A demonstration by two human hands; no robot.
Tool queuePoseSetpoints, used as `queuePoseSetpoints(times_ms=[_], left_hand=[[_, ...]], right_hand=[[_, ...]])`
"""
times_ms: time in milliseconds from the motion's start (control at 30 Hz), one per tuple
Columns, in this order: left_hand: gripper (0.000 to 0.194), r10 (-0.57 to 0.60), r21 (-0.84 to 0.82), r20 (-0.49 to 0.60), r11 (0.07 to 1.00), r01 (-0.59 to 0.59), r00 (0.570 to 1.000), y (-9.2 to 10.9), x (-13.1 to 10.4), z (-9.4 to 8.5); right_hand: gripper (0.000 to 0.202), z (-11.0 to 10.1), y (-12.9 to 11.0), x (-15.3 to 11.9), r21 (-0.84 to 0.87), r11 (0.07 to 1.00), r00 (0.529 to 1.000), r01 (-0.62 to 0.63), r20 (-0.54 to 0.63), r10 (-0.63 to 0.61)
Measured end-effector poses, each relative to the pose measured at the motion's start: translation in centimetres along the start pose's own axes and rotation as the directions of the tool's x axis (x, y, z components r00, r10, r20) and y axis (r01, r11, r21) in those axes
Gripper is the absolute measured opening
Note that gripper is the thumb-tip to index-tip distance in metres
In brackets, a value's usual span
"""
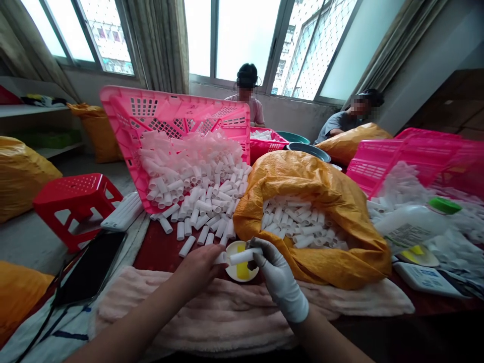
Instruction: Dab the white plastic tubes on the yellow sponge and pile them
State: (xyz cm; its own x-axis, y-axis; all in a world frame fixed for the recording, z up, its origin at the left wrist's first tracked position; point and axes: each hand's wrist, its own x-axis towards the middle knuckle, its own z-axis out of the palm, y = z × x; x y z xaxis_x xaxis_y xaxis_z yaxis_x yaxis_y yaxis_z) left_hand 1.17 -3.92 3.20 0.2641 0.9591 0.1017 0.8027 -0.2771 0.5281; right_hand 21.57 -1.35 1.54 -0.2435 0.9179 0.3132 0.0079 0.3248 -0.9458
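Observation:
My bare left hand [202,269] is closed on a short white plastic tube [221,258], whose end shows past the fingertips. In a white glove with darkened fingertips, my right hand [276,275] pinches a second white tube [245,256], tilted slightly. The two tubes nearly meet end to end; whether they touch I cannot tell. Beneath them sits a small pale dish [231,248] with a yellow piece in it. Loose white tubes [204,205] spill from a tipped pink basket [113,116] beyond my left hand. An orange woven sack [302,171] beyond my right hand holds more tubes.
A pink fuzzy cloth [212,322] covers the table's front edge. At left are a phone [93,267] and a red stool [75,194]. A green-capped bottle [412,224] and a white device [427,277] lie at right. Two people [245,93] sit across by the windows.

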Motion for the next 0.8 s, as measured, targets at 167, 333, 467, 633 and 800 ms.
queuePoseSetpoints(times_ms=[167, 333, 467, 633, 800], left_hand=[[0.010, 0.022, -0.133, 0.152, 0.991, -0.002, 0.988, 2.0, -0.4, 0.1], [0.019, -0.035, 0.068, 0.124, 0.997, 0.027, 0.992, 3.1, -1.2, 2.6], [0.019, -0.092, 0.062, 0.208, 0.995, 0.081, 0.974, 4.0, -1.7, 3.5], [0.020, 0.142, -0.442, 0.514, 0.889, 0.119, 0.846, 5.3, -2.3, 1.7], [0.025, 0.119, -0.315, 0.434, 0.949, 0.027, 0.893, 3.7, -2.3, -1.1]], right_hand=[[0.018, 0.1, -2.5, -0.4, -0.218, 0.954, 0.973, 0.208, 0.148, -0.178], [0.028, 0.0, -2.6, -0.5, -0.494, 0.857, 0.975, 0.145, 0.219, -0.038], [0.043, 1.2, -1.7, -1.7, -0.593, 0.805, 0.991, 0.000, 0.107, 0.079], [0.042, 0.8, -2.7, -4.0, -0.610, 0.679, 0.907, 0.408, 0.356, -0.226], [0.024, -7.6, -1.5, -10.6, -0.762, 0.647, 0.999, 0.015, -0.012, -0.037]])
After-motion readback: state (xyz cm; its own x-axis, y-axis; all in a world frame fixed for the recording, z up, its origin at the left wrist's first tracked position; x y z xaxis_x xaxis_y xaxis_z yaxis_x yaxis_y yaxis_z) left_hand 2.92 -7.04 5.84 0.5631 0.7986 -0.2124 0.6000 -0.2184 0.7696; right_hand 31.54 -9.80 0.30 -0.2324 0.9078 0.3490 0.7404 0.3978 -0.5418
